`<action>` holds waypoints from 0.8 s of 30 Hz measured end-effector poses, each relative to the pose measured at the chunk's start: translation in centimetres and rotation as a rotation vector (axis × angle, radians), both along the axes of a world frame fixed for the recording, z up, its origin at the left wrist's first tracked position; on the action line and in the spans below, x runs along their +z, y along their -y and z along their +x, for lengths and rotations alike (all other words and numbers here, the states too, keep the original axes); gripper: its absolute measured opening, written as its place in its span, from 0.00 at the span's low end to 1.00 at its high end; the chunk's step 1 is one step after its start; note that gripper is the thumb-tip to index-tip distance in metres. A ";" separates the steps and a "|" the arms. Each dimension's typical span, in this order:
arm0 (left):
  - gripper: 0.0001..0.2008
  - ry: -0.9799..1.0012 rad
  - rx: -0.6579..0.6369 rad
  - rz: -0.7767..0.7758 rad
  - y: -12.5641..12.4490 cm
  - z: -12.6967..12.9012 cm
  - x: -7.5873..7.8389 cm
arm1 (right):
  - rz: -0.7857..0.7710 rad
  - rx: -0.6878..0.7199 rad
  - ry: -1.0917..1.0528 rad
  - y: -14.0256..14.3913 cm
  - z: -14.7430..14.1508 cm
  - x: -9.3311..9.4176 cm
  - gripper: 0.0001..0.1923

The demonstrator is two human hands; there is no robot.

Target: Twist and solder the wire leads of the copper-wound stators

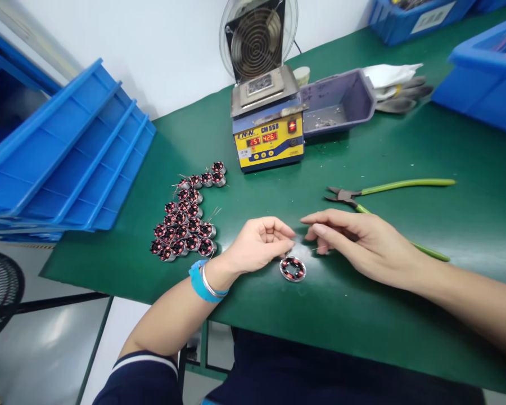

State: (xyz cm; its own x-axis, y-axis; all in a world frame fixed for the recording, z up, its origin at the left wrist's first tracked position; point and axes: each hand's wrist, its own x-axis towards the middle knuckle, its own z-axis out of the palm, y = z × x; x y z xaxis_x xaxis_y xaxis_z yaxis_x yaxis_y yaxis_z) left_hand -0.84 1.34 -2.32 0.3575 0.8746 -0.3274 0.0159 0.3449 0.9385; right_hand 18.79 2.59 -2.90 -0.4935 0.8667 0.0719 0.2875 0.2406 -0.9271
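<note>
A small round motor stator (pixel 292 268) with red copper coils lies on the green table mat (pixel 405 152) in front of me. My left hand (pixel 259 243), with a blue wristband, rests just left of it, fingers curled and pinched on a thin wire coming off the stator. My right hand (pixel 358 239) reaches in from the right, thumb and forefinger pinching the fine wire end near the left fingertips. A cluster of several similar stators (pixel 185 219) sits to the left of my left hand.
Green-handled cutters (pixel 388 194) lie behind my right hand. A yellow-and-blue solder pot (pixel 267 126) with a fan (pixel 257 36) stands at the back, a purple tray (pixel 335 101) and gloves (pixel 398 87) beside it. Stacked blue trays (pixel 63 152) at left, blue bins (pixel 487 70) at right.
</note>
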 end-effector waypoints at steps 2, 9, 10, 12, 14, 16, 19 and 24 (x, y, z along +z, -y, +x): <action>0.20 0.025 0.050 -0.013 0.0 0.1 0.0 | -0.010 0.055 0.040 -0.3 0.8 0.2 0.20; 0.09 -0.034 0.022 -0.107 0.0 0.2 0.6 | -0.194 0.159 0.076 -0.8 1.7 0.5 0.21; 0.08 -0.046 0.024 -0.110 0.0 0.3 0.6 | -0.219 0.157 0.074 -0.7 1.6 0.5 0.22; 0.07 -0.052 0.031 -0.116 -0.1 0.4 0.6 | -0.255 0.140 0.059 -0.6 1.3 0.6 0.23; 0.07 -0.034 0.023 -0.118 -0.1 0.5 0.5 | -0.271 0.127 0.037 -0.4 0.8 0.7 0.24; 0.07 -0.010 0.016 -0.107 -0.2 0.7 0.4 | -0.260 0.112 0.010 -0.2 0.5 0.9 0.24; 0.05 0.010 -0.017 -0.104 -0.3 0.8 0.3 | -0.241 0.104 0.003 0.0 0.1 1.3 0.24; 0.05 0.074 -0.105 -0.175 -0.6 0.8 0.5 | -0.209 0.156 0.051 0.2 0.1 1.2 0.21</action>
